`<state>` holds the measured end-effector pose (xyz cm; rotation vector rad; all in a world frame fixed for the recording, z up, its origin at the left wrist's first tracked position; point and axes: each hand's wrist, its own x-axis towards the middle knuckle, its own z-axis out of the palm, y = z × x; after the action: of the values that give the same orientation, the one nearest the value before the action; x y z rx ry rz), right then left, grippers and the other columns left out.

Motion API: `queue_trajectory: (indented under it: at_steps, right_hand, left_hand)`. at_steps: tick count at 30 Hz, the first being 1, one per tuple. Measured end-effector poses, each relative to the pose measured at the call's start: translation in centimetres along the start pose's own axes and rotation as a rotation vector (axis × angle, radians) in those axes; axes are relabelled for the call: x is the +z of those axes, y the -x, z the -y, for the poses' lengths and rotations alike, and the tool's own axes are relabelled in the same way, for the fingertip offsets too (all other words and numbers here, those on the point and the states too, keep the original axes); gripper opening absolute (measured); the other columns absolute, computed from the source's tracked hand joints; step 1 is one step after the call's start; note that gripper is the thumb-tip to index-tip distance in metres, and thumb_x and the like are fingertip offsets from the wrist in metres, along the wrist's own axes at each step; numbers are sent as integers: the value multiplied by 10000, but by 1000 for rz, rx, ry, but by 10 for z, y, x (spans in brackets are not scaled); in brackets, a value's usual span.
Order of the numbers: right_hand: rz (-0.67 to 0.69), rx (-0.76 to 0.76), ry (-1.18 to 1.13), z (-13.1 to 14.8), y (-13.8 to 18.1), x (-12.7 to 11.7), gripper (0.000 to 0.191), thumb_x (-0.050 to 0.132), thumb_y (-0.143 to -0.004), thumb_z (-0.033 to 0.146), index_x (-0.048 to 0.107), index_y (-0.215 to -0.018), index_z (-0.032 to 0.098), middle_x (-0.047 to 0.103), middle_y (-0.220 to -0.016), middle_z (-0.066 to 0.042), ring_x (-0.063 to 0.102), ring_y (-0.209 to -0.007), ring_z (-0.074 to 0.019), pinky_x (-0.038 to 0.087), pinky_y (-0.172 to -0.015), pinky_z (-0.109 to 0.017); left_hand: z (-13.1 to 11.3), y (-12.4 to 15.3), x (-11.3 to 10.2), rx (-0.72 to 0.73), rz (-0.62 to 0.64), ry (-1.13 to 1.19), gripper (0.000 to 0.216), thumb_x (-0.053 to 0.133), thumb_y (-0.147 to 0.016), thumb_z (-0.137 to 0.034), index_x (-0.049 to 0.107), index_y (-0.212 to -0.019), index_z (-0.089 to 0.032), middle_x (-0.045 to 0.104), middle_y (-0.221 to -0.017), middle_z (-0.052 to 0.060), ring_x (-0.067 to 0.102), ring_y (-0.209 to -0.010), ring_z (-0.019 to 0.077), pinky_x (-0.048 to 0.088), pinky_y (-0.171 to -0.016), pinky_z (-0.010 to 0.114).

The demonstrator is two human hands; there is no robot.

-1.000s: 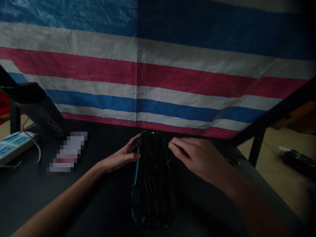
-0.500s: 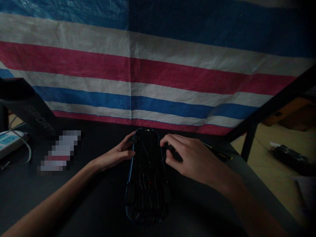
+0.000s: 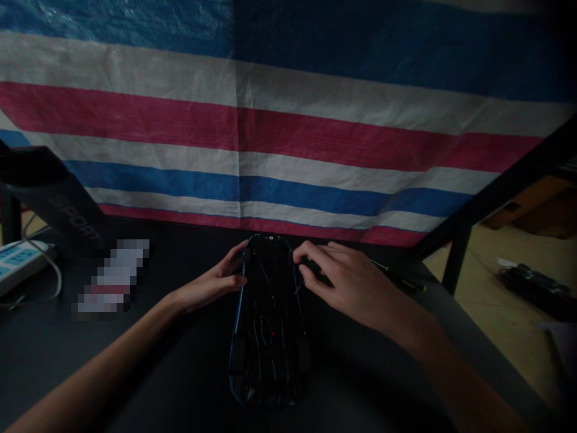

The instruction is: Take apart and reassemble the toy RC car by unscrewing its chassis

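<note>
A dark toy car [image 3: 265, 319] lies upside down on the black tabletop, its underside facing up and its wheels at the sides. A small red spot shows on the underside. My left hand [image 3: 220, 278] grips the car's left edge near the far end, thumb on the near side and fingers farther along. Beside the far right wheel, my right hand [image 3: 333, 273] is closed, with curled fingertips at the car's edge. Whatever lies between its thumb and forefinger is too dark to make out.
A screwdriver [image 3: 408, 284] with a black and yellow handle lies behind my right hand. At left are a white power strip [image 3: 22, 261] with a cable, a blurred-out flat item [image 3: 115, 273] and a dark "SPORT" object [image 3: 67, 204]. A striped sheet [image 3: 279, 138] hangs behind.
My right thumb has moved up and closer to the forefinger. My left hand and the car stay in place; the view has shifted slightly.
</note>
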<state>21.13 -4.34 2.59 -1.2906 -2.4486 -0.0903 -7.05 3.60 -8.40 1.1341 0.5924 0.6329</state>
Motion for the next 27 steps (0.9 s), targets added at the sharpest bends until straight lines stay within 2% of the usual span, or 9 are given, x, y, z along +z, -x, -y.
queue_trajectory:
  at_steps: [3,5,9,12,15,18,21,24,27]
  right_hand:
    - [48,44,50,-1,0,2,152,499,-1074,301,634,-1108,241,670,-764,14,653,-709,-180,401,-685,-318]
    - [40,91,105,2,0,3,213,461,-1085,333,643,-1050,229,629,-685,14,625,-641,-190,373,-644,-332]
    - [23,32,2,8,-2,0,145,483,-1001,187,620,-1045,204,711,-883,-36,665,-836,-209,446,-800,-355]
    - [10,-43,-69,5,-2,-1,242,480,-1014,164,624,-1202,213,746,-1046,-44,682,-950,-195,455,-886,-346]
    - [22,-17,6,0,-1,0,285,467,-1066,233,629,-1299,258,736,-861,-1,678,-773,-174,429,-728,-317]
    - [32,66,113,-3,1,2,270,428,-1094,313,680,-1167,250,677,-702,12,629,-625,-173,354,-625,-325]
    - [28,60,68,-2,1,0,189,469,-1042,249,655,-1050,220,716,-814,-10,651,-720,-185,396,-695,-332]
    - [51,-11,-46,0,1,-2,151,517,-980,168,624,-1070,226,742,-968,-14,675,-866,-182,436,-804,-324]
    - [87,-5,-18,1,2,-1,194,470,-1055,219,637,-1144,263,737,-871,13,685,-773,-169,418,-720,-313]
  left_hand:
    - [0,0,0,-9,-5,-9,989,760,-886,-252,181,-1671,-418,250,-1757,88,486,-1457,360,313,-1237,596]
    - [0,1,0,-7,-3,-13,985,760,-885,-248,188,-1667,-425,238,-1762,82,478,-1465,361,321,-1234,590]
    - [0,1,0,8,14,-5,974,757,-893,-257,191,-1669,-417,231,-1765,87,412,-1518,359,326,-1237,560]
    - [0,1,0,10,12,-10,985,753,-890,-261,176,-1673,-415,242,-1760,96,423,-1510,356,327,-1233,560]
    - [1,0,0,-5,2,-28,996,742,-885,-247,161,-1673,-428,283,-1742,98,484,-1457,346,334,-1220,573]
    - [3,0,-2,-11,9,-27,1007,735,-878,-234,151,-1674,-434,296,-1734,97,526,-1411,335,346,-1207,570]
    - [4,0,-2,3,19,-23,999,736,-879,-237,161,-1672,-431,296,-1732,102,535,-1394,330,352,-1196,564]
    - [4,0,-3,8,20,-27,989,739,-886,-243,168,-1672,-427,297,-1730,103,527,-1397,329,347,-1195,556]
    - [5,0,-4,-1,18,-22,1005,739,-886,-235,149,-1678,-420,313,-1721,106,501,-1426,331,331,-1206,549]
